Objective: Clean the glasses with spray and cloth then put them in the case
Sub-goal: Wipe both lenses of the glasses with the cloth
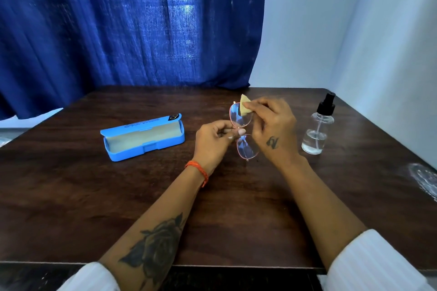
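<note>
Cloth (244,108) on glasses (241,123) lens — R hand (272,129) wiping.

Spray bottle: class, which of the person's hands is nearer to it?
Right. The right hand, wiping with the cloth, is just beside the spray bottle; the left hand is farther, beyond the glasses.

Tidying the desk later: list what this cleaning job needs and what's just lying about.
In use: glasses, cloth, spray bottle, open case, left hand, right hand.
Lying about: clear plastic at the table's right edge.
</note>
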The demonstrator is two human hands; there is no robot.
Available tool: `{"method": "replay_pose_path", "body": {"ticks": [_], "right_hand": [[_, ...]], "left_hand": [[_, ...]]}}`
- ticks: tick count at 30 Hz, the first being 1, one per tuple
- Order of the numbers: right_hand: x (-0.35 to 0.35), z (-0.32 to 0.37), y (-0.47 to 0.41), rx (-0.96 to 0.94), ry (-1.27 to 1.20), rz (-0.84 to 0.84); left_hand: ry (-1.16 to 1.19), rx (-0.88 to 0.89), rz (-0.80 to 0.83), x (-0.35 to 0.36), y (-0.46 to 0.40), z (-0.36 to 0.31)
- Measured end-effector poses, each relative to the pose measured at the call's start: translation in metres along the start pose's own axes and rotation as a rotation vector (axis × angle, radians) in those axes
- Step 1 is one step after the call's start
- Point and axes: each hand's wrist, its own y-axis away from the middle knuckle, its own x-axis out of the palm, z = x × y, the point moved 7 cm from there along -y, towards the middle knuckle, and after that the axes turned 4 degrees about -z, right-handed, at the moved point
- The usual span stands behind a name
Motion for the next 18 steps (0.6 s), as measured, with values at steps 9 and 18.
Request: {"method": "replay_pose_path", "body": {"ticks": [9,18], "right_hand": [[0.019,0.015,0.007,-0.15,-0.036,0.177],[0.004,0.002,-0.002,-0.062,-0.145,0.084]], "left_hand": [[-0.023,0.013,0.005,-0.001,-0.001,0.002],[0.01,-0.018,-0.004,0.0,0.001,-0.002]]}}
